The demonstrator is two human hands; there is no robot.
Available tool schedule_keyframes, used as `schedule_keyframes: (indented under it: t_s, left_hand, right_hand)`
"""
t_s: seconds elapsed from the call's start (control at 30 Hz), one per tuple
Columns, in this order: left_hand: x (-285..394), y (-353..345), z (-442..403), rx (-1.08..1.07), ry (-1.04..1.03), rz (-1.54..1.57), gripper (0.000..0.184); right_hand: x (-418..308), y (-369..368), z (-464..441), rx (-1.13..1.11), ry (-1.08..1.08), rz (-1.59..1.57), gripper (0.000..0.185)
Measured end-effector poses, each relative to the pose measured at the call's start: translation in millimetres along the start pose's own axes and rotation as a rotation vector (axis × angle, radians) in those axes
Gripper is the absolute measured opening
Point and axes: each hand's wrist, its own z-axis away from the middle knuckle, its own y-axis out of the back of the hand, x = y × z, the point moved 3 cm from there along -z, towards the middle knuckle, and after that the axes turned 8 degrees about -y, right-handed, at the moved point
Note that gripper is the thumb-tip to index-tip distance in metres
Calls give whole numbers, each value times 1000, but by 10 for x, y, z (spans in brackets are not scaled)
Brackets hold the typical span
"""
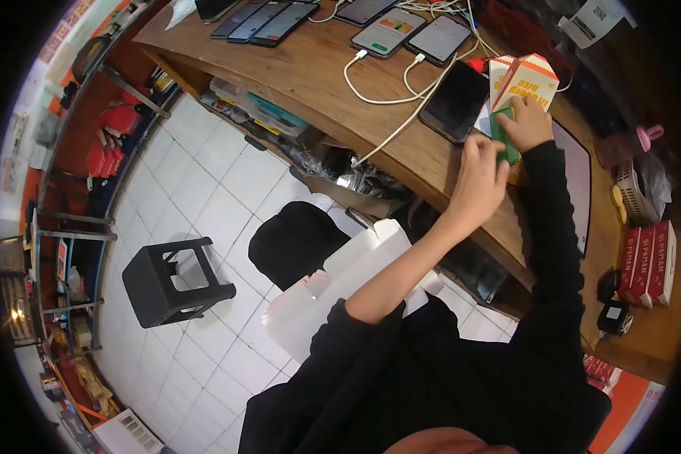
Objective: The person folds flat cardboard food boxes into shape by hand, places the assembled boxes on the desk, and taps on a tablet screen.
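My right hand (531, 125) grips a small flat green object (505, 136) on the wooden table; its exact kind is unclear. Close to the lower end of that object is my left hand (480, 180), with fingers bent and thumb apart, and nothing visible in it. A piece of white paper (483, 119) shows partly beside the green object. Behind my right hand stand white and orange printed cartons (533, 76). A dark-screened phone (455, 102) lies to the left of my hands.
Several phones (390, 32) and white charging cables (390, 101) cover the far part of the table (310, 72). Red boxes (647, 265) stand at the right. White cardboard (371, 261) is near my lap; a black stool (178, 280) stands on the tiled floor.
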Motion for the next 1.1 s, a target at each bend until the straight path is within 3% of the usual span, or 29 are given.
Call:
schedule_keyframes:
  t_s: [0.03,0.1,0.17,0.27,0.33,0.37,0.47,0.5,0.6,0.67,0.73,0.77,0.8,0.83,0.9,0.93,1.0,1.07,1.1]
  left_hand:
    - [-140,-51,-74,56,82,129,27]
    - [-197,-90,-356,103,-90,111,30]
    - [-244,-208,-666,118,-99,188,34]
    - [-421,-526,-1002,66,26,116,37]
    - [-473,-494,-1115,-102,193,30,37]
    - [-499,-469,-1143,-188,281,-16,37]
    - [-673,-468,-1110,-100,286,45,35]
    - [-520,-359,-1089,-81,86,42,38]
    - [-111,84,-881,-135,-117,-50,48]
    - [243,659,-649,-178,-123,110,48]
    - [706,1403,-347,-206,-206,-33,43]
    - [783,1720,-142,-182,-163,-63,40]
    - [861,2034,62,-144,-119,-107,37]
    - [963,2361,330,-46,3,-122,34]
    - [1054,2886,974,216,228,-213,29]
    - [993,3127,1366,369,331,-274,27]
    - [911,3411,2233,514,533,-596,28]
    - [870,3393,3046,665,884,-607,32]
    - [844,3287,3335,705,914,-581,36]
  right_hand:
    - [14,11,56,51,-14,-59,39]
    - [70,-39,85,96,2,-161,35]
    - [161,-165,31,97,-2,-177,33]
    - [136,-139,-19,108,-14,-294,32]
    - [121,-92,19,198,93,-417,34]
    - [106,-106,15,233,42,-445,38]
    - [129,-66,14,158,-18,-344,40]
    - [170,-103,-10,206,38,-373,43]
    - [222,-265,-107,-55,75,-225,48]
    - [170,-168,-111,-188,61,-245,54]
    - [231,-158,-101,-77,226,-363,57]
    - [295,-157,-98,91,376,-367,58]
    - [247,45,51,138,333,-380,55]
    - [-20,516,345,45,310,-579,51]
    - [-359,1118,968,352,432,-401,46]
    - [-275,1068,1128,369,493,-371,47]
    - [-580,727,1335,294,620,-463,47]
    - [-1227,396,1579,133,746,-564,48]
    - [-1513,255,1683,67,797,-588,48]
